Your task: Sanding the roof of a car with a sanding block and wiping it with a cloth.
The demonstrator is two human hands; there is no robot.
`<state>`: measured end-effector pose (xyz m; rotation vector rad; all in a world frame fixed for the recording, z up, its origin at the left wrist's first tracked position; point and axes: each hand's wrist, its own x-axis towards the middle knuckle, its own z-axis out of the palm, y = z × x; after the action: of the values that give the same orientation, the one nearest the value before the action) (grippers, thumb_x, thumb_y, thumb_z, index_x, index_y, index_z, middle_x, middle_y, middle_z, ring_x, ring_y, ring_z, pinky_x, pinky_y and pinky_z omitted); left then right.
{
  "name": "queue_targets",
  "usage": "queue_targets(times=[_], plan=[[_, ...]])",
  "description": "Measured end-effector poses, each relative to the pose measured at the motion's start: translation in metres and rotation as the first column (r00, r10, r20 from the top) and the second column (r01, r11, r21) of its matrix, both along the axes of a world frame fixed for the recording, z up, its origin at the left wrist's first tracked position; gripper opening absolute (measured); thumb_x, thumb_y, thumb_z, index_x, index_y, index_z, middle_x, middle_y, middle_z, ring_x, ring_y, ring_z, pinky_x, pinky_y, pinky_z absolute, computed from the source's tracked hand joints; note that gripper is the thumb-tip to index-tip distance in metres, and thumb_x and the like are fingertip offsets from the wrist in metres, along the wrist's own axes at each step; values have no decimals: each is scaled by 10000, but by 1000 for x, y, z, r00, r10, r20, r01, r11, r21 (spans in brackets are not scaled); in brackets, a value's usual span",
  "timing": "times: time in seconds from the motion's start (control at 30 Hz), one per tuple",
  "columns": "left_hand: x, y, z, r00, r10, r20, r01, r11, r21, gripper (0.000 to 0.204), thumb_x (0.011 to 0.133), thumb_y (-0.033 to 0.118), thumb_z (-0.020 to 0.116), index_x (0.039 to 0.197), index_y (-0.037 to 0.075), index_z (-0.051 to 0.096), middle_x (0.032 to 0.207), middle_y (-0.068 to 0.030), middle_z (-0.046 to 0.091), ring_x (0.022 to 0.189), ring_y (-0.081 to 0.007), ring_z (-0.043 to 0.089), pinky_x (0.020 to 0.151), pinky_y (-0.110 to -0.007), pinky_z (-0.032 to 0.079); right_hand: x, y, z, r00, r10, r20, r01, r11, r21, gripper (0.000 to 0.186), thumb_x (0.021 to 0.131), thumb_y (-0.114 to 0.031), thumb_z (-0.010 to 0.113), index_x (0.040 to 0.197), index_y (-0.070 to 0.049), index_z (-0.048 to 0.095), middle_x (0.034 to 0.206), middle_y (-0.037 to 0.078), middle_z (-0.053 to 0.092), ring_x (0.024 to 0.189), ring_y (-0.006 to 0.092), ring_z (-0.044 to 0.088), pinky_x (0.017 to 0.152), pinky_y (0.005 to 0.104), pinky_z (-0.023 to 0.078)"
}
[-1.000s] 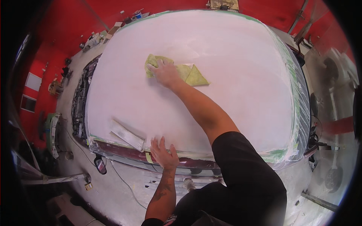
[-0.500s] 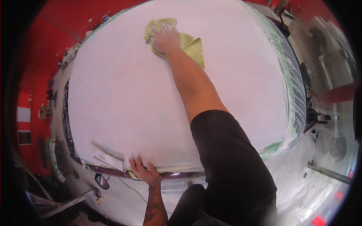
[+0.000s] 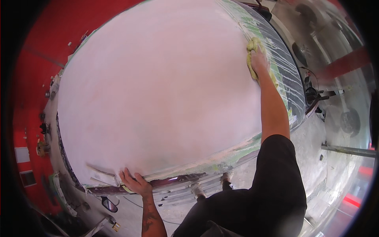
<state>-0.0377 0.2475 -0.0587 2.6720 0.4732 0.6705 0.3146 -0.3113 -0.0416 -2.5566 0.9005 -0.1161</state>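
Observation:
A broad, pale pinkish-white car roof [image 3: 158, 87] fills the middle of the view. Green masking tape [image 3: 256, 27] runs along its right edge, beside dark glass [image 3: 290, 63] streaked with white drips. At that right edge my right hand [image 3: 259, 61] presses a yellow-green cloth [image 3: 252, 49] onto the surface, arm stretched far out. My left hand [image 3: 135, 182] rests flat on the roof's near edge, fingers spread, holding nothing. Just left of it lies a long, pale sanding block or strip [image 3: 103, 176]; its exact kind I cannot tell.
Below the near edge hangs a side mirror [image 3: 109, 204]. My feet stand on a slatted metal platform [image 3: 179, 195]. A red wall [image 3: 43, 79] with parts along its foot is at the left. A metal bar [image 3: 349, 150] and a wheel [image 3: 350, 121] are at the right.
My right hand has carried the cloth from the roof's far middle to its right edge. The view has shifted rightward; my left hand stays on the near edge.

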Motion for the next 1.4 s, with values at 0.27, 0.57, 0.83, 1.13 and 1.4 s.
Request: queue_targets(times=[0.27, 0.57, 0.83, 1.13, 1.4], plan=[[7, -2, 4, 1000, 8, -12, -7, 999, 44, 470, 963, 232, 490, 1338, -53, 489, 1416, -280, 382, 1324, -431, 369, 1103, -503, 307, -76, -5, 33, 952, 73, 296, -19, 983, -182, 556, 920, -299, 523, 1461, -231, 416, 1158, 225, 567, 1076, 403, 589, 898, 491, 480], [-1, 7, -2, 1000, 12, 15, -11, 999, -53, 477, 948, 233, 487, 1319, -67, 478, 1434, -282, 337, 1344, -430, 332, 1105, -529, 286, 90, 183, 26, 682, 686, 255, -601, 724, -339, 501, 943, -282, 548, 1435, -289, 456, 1266, 178, 528, 1212, 339, 501, 1040, 473, 379], [-3, -3, 5, 995, 21, -99, -23, 1000, -12, 460, 937, 180, 448, 1300, -101, 436, 1434, -295, 294, 1361, -445, 273, 1117, -548, 259, 211, 138, 15, 919, 302, 255, -260, 948, -184, 501, 967, -267, 441, 1467, -239, 412, 1421, 180, 449, 1356, 332, 394, 1112, 577, 241], [-7, 3, 3, 996, -25, -85, 22, 999, -41, 485, 992, 260, 452, 1313, -103, 437, 1430, -298, 297, 1367, -442, 269, 1122, -546, 259, 170, 56, -1, 979, -29, 203, 55, 991, -125, 511, 966, -261, 382, 1475, -228, 405, 1434, 195, 441, 1353, 354, 394, 1110, 611, 198], [2, 8, 0, 999, -18, -41, 20, 999, 48, 480, 999, 261, 447, 1330, -84, 486, 1416, -289, 362, 1338, -410, 348, 1104, -497, 308, 18, 13, -5, 995, 93, 31, -90, 992, -93, 555, 986, -304, 403, 1525, -236, 292, 1465, 211, 410, 1356, 351, 421, 1161, 575, 170]])
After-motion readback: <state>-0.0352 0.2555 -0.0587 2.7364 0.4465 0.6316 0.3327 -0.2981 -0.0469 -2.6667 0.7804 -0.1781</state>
